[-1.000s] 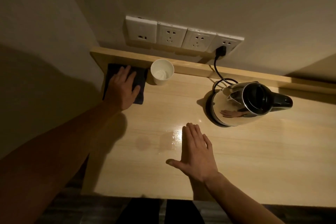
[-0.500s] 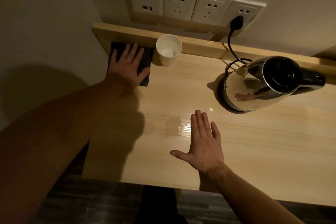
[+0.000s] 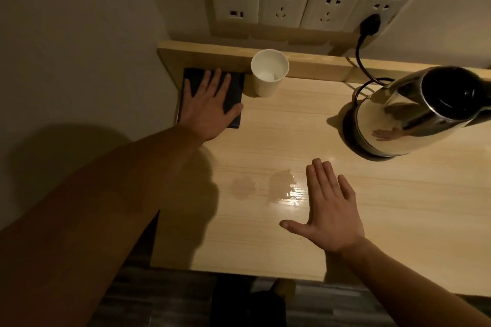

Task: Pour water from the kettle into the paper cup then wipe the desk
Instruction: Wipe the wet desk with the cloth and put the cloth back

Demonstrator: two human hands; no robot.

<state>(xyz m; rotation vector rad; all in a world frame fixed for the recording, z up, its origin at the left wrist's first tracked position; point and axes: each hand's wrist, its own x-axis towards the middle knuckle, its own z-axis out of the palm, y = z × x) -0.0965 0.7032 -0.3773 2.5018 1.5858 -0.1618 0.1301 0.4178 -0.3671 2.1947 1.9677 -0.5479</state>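
So I'm looking down at a light wooden desk (image 3: 345,220) pushed into a corner, pretty dim lighting overall. My left hand (image 3: 210,106) is flat on a dark folded cloth (image 3: 233,87) in the far left corner, fingers spread out and palm pressing down on it, not curled around it, so it's an open hand on top rather than a real grab. The cloth sits right up against the raised wooden ledge (image 3: 313,68) at the back and the wall on the left. Just to the right of the cloth, basically touching it, is the white paper cup (image 3: 268,74), upright, with some water visible at the bottom. My right hand (image 3: 329,207) is open too, fingers straight and together, thumb sticking out to the left, holding nothing, over the near middle of the desk; can't tell if it's resting on the wood or just above it. Right beside its fingers on the left there's a shiny wet puddle (image 3: 284,188), and a fainter damp spot (image 3: 243,187) a bit further left. The stainless steel kettle (image 3: 403,117) is on the far right, standing on its base, well apart from the cup, black lid on top. Its black cord (image 3: 362,61) runs up to a plug (image 3: 370,24) in the rightmost of four white wall sockets (image 3: 284,2).
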